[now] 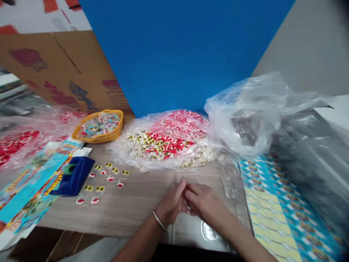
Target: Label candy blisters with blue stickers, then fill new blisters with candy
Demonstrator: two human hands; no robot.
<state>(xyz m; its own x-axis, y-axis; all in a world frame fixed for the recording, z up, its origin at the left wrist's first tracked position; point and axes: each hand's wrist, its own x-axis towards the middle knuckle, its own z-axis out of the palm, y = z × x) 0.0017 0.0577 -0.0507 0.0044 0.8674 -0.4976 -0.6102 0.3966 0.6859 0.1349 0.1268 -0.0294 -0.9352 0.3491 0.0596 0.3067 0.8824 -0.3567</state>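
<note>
My left hand [172, 204], with a white band at its wrist, meets my right hand [202, 202] above the front of the table. The fingers of both are closed together around a small clear plastic blister shell [190, 210], mostly hidden by the fingers. Clear blister shells [231, 183] lie to the right of my hands, and another shell [209, 230] is under my right forearm. On the left stand several filled shells [95, 200] with yellow-and-black eye pieces and red-and-white pieces. Behind my hands lies an open plastic bag [166, 145] full of such loose pieces.
A blue tape dispenser [75, 178] sits at left, near a yellow basket [120, 125] of filled packs. Printed card sheets [268, 214] cover the right side, below a crumpled clear bag [245, 98]. A blue panel [185, 54] and a cardboard box [62, 72] rise behind.
</note>
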